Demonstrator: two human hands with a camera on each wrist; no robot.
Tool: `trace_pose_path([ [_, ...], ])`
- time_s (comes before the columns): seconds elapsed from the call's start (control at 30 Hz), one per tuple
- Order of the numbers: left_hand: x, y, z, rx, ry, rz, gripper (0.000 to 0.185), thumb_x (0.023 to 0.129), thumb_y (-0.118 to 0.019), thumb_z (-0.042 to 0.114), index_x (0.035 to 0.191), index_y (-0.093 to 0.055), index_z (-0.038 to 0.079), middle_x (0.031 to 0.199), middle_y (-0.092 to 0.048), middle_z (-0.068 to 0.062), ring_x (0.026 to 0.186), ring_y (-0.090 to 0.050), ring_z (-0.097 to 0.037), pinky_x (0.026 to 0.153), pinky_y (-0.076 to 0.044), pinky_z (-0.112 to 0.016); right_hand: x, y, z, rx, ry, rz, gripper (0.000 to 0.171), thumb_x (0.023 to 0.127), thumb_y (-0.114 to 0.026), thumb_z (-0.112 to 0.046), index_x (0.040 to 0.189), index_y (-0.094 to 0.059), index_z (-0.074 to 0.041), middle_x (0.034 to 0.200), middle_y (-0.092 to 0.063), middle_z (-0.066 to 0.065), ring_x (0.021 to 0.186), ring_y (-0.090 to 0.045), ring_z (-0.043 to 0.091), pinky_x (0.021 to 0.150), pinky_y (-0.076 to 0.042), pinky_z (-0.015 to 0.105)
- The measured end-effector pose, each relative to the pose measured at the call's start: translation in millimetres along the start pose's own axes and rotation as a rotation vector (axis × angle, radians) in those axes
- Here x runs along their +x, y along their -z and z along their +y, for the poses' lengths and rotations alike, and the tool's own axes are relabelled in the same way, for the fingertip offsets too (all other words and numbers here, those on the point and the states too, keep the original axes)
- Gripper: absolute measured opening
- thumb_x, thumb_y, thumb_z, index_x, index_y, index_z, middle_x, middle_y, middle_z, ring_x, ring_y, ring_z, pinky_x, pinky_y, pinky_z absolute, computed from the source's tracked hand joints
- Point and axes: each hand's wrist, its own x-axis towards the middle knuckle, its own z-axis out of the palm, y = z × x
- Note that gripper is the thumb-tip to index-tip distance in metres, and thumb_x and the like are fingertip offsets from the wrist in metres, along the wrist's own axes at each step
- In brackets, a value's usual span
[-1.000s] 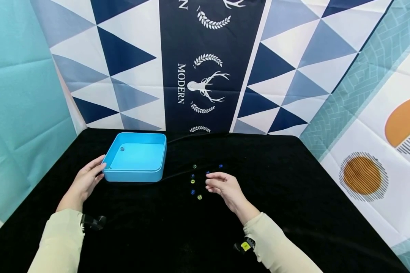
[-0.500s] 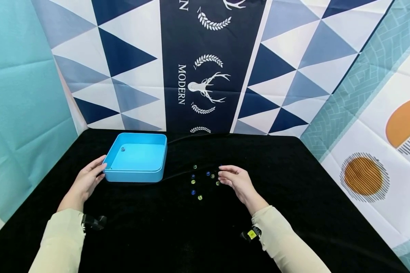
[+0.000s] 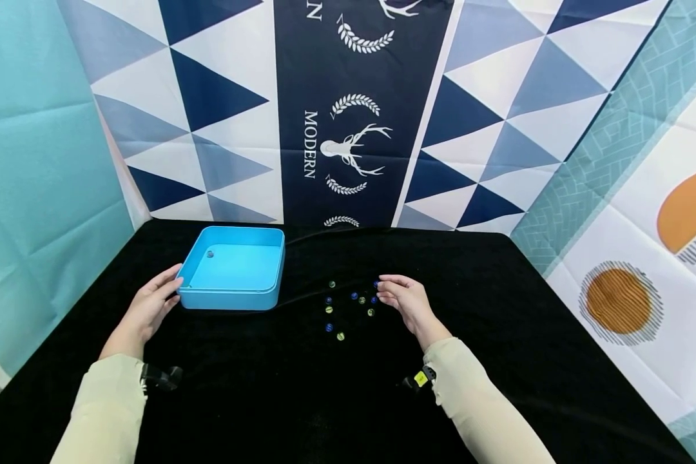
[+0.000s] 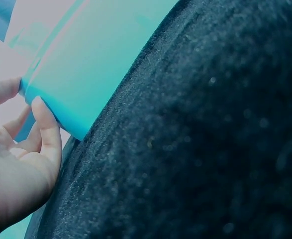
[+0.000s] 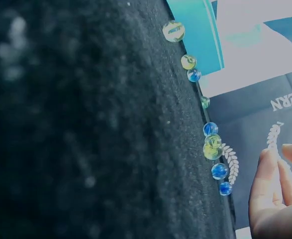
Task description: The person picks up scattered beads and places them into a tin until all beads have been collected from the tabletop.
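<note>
At the left, an open light-blue box [image 3: 232,299] stands on the black cloth, and my left hand [image 3: 148,305] holds its near left corner. In the left wrist view, the left fingertips [image 4: 44,112] lie against the box's corner. To the right, my right hand [image 3: 407,301] hovers with its fingertips beside a blue marble [image 3: 376,283]. The right wrist view shows a gap between thumb and fingers, with nothing in it. Just left of that hand lie another blue marble [image 3: 374,300] and a yellow-green marble [image 3: 371,312].
Several more blue and yellow-green marbles lie between the box and the right hand, such as a blue marble [image 3: 328,327] and a yellow marble [image 3: 340,336]. Inside the box is a clear marble [image 3: 210,254]. A patterned curtain [image 3: 336,129] hangs behind the table's far edge.
My right hand has moved right and slightly away from me, uncovering several marbles that it hid before. The left hand and the box have stayed in place.
</note>
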Motion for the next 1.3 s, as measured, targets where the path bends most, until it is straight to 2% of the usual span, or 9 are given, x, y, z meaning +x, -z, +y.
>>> trace_pose_path([
  [0.13,0.3,-1.2,-0.3,0.023,-0.001,0.006,0.068,0.092,-0.058,0.037,0.148,-0.026,0.014,0.148,-0.026,-0.006,0.104,-0.043,-0.005,0.078,-0.040,-0.014,7.8,1.2,2.4,0.001,-0.017,0.023,0.036,0.088,-0.056,0.003,0.122,-0.049,0.015,0.088,-0.068,0.012,0.064,-0.063,0.010,0.066,-0.052,0.022],
  [0.3,0.5,-1.8,-0.1,0.057,0.004,0.011,0.068,0.092,-0.056,0.039,0.148,-0.025,0.015,0.152,-0.018,-0.010,0.108,-0.041,-0.007,0.080,-0.038,-0.015,14.0,3.5,5.1,0.012,-0.001,0.010,0.033,0.086,-0.058,0.002,0.116,-0.054,0.015,0.084,-0.067,0.010,0.064,-0.063,0.011,0.066,-0.052,0.022],
  [0.53,0.0,-0.7,0.3,0.037,0.006,0.008,0.068,0.092,-0.057,0.038,0.148,-0.026,0.014,0.149,-0.024,-0.008,0.105,-0.042,-0.005,0.080,-0.039,-0.015,28.5,3.7,5.6,-0.041,-0.152,-0.028,0.039,0.092,-0.053,0.000,0.127,-0.044,0.014,0.086,-0.062,0.009,0.069,-0.062,0.013,0.066,-0.052,0.022],
  [0.67,0.2,-0.5,0.3,0.035,0.003,0.006,0.069,0.092,-0.058,0.038,0.148,-0.026,0.014,0.148,-0.024,-0.008,0.103,-0.043,-0.004,0.081,-0.039,-0.016,34.2,4.0,6.9,-0.058,-0.165,-0.015,0.040,0.091,-0.053,0.000,0.127,-0.043,0.014,0.085,-0.061,0.008,0.068,-0.060,0.012,0.064,-0.051,0.021],
  [0.9,0.8,-0.4,0.0,0.044,0.001,0.008,0.069,0.092,-0.058,0.039,0.148,-0.027,0.015,0.149,-0.025,-0.007,0.105,-0.042,-0.004,0.082,-0.038,-0.017,40.5,3.2,7.8,-0.097,-0.177,0.015,0.034,0.091,-0.052,0.001,0.123,-0.047,0.015,0.081,-0.061,0.007,0.063,-0.060,0.010,0.061,-0.051,0.019],
  [1.13,1.2,-0.9,-0.4,0.067,-0.012,0.014,0.068,0.093,-0.056,0.039,0.148,-0.026,0.014,0.151,-0.021,-0.010,0.106,-0.042,-0.005,0.080,-0.038,-0.015,46.6,4.2,6.7,-0.123,-0.215,0.007,0.020,0.088,-0.055,0.005,0.106,-0.054,0.013,0.071,-0.062,0.007,0.062,-0.062,0.011,0.063,-0.052,0.020],
  [1.3,0.9,-1.0,-0.1,0.065,-0.022,0.015,0.067,0.093,-0.056,0.037,0.148,-0.025,0.012,0.150,-0.023,-0.011,0.099,-0.045,0.000,0.077,-0.040,-0.013,45.4,2.0,5.3,-0.179,-0.229,0.025,0.029,0.087,-0.055,0.008,0.114,-0.053,0.018,0.078,-0.063,0.010,0.063,-0.063,0.012,0.064,-0.052,0.021],
])
